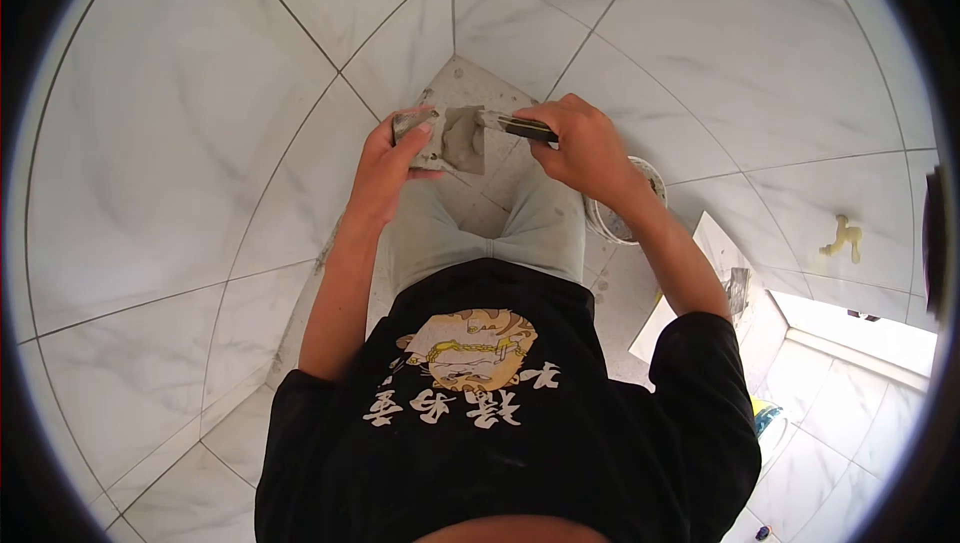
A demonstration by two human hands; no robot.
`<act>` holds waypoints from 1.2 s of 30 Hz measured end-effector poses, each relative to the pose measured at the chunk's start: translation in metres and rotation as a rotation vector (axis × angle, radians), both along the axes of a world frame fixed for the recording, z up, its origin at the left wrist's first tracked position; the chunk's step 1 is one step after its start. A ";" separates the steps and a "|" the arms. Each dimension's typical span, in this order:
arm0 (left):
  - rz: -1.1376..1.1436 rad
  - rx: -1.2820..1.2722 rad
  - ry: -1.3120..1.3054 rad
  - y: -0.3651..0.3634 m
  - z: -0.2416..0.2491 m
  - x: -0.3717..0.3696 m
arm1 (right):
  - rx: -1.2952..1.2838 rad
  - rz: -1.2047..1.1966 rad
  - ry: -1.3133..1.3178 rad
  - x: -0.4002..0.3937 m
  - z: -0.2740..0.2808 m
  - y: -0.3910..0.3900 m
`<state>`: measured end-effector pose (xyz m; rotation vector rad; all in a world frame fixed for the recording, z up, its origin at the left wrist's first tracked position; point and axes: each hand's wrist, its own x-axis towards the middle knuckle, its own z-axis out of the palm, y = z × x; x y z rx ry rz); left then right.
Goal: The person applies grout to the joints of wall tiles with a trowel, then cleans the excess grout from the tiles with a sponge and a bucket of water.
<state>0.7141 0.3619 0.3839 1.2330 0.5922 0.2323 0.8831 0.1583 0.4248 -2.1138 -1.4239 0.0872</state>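
Note:
My left hand (385, 158) is closed around the near end of a flat, square-edged putty plate (479, 162), with the thumb on top. Wet grey paste (460, 135) is smeared over the plate's surface. In my right hand (590, 148) is a putty knife (530, 129) with a dark handle, its fingers wrapped around the grip. The knife's pale, paste-smeared blade points left and meets the right edge of the plate; whether it touches the paste is hard to tell. Both hands are above my knees, facing the tiled corner.
White marbled wall tiles (200, 93) rise on both sides and meet in a corner. A white bucket (655, 178) stands by my right leg. A loose white panel (665, 328) leans behind my right arm. A yellowish pipe-shaped mark (843, 238) is on the right wall.

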 end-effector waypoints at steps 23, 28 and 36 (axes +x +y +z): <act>0.438 -0.459 0.012 0.070 -0.154 0.014 | 0.194 -0.272 1.697 0.104 -0.147 0.075; 0.414 -0.394 0.166 0.044 -0.221 -0.029 | 0.442 -0.517 1.967 0.139 -0.291 0.149; 0.383 -0.309 0.246 0.054 -0.236 -0.021 | 0.412 -0.815 2.012 0.172 -0.375 0.227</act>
